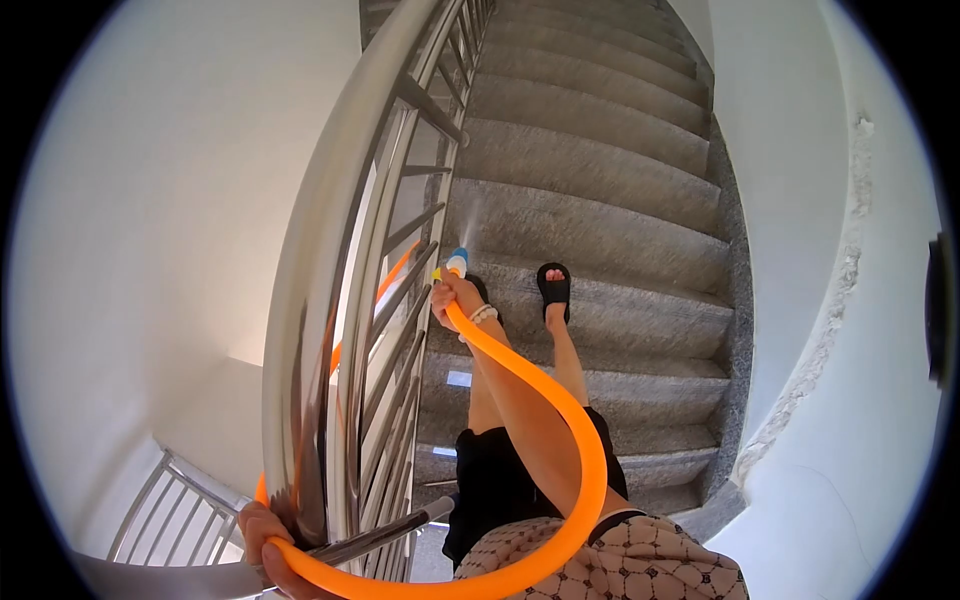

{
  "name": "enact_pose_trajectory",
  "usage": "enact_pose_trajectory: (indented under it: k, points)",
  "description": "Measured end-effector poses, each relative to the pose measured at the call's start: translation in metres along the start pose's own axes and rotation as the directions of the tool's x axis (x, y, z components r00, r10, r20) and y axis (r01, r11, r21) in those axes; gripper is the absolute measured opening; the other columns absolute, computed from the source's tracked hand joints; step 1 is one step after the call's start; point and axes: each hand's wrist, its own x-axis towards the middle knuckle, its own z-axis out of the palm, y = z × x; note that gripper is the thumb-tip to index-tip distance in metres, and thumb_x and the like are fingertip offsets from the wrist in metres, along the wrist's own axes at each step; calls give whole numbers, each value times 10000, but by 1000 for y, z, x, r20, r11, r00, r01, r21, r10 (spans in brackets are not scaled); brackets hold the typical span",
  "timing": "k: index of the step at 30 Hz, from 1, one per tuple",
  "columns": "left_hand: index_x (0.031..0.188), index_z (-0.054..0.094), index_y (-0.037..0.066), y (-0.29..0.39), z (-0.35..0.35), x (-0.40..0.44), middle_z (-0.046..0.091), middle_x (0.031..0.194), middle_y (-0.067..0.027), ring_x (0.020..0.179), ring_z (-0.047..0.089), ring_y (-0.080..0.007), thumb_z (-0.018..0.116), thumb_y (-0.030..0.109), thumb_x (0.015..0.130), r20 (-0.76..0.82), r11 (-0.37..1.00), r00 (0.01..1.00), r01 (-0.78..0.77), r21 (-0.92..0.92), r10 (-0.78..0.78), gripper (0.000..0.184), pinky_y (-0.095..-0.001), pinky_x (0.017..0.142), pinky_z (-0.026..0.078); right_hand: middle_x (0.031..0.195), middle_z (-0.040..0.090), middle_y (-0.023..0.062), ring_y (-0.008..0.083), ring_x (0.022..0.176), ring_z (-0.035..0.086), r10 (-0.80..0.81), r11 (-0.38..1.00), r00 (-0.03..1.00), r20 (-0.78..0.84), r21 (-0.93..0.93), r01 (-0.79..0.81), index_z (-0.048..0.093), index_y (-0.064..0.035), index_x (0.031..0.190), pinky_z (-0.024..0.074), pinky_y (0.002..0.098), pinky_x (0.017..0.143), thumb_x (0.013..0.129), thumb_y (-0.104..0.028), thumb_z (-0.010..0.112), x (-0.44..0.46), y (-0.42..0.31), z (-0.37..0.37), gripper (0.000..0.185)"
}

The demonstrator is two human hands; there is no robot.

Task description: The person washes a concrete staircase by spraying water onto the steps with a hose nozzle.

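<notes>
My right hand [458, 298], with a beaded bracelet at the wrist, is closed around a hose nozzle [457, 264] with a blue tip and white body. A fine spray of water leaves the tip toward the step ahead. From that hand an orange hose [592, 480] curves in a wide loop past my body to the lower left. There my left hand [266, 540] grips the hose beside the metal handrail [300, 330]. More of the hose shows behind the railing bars, partly hidden by them.
Grey stone stairs [600, 160] rise ahead, with my feet in black sandals [553, 290] on them. Metal railing bars [400, 300] run along the left, close to my right hand. A white wall [790, 230] borders the right side. Another railing [185, 510] stands lower left.
</notes>
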Motion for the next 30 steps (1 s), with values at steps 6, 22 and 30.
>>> enact_pose_trajectory:
  k: [6, 22, 30]
  points:
    - [562, 283, 106, -3, -1, 1, 225, 561, -17, 560, 240, -129, 281, 282, 762, 4, 1000, 1000, -23, 14, 23, 266, -275, 559, 227, 483, 383, -26, 44, 375, 419, -79, 996, 994, -78, -58, 74, 369, -91, 646, 392, 163, 364, 830, -265, 490, -5, -12, 2, 280]
    - [521, 320, 75, -4, 7, 1, 258, 530, -31, 528, 293, -147, 343, 263, 736, -83, 993, 993, -88, -82, 82, 286, -259, 529, 238, 484, 348, -42, 36, 376, 392, -280, 959, 957, -79, -65, 275, 380, -96, 594, 347, 170, 375, 824, -282, 500, -59, -87, -40, 320]
    - [587, 244, 94, 14, 16, 2, 190, 588, -22, 565, 215, -130, 268, 229, 781, -70, 999, 997, -28, -37, 25, 238, -280, 560, 213, 494, 376, -28, 46, 374, 379, -474, 879, 810, -344, -128, 460, 385, -97, 609, 349, 174, 377, 810, -264, 527, -111, -81, -51, 297]
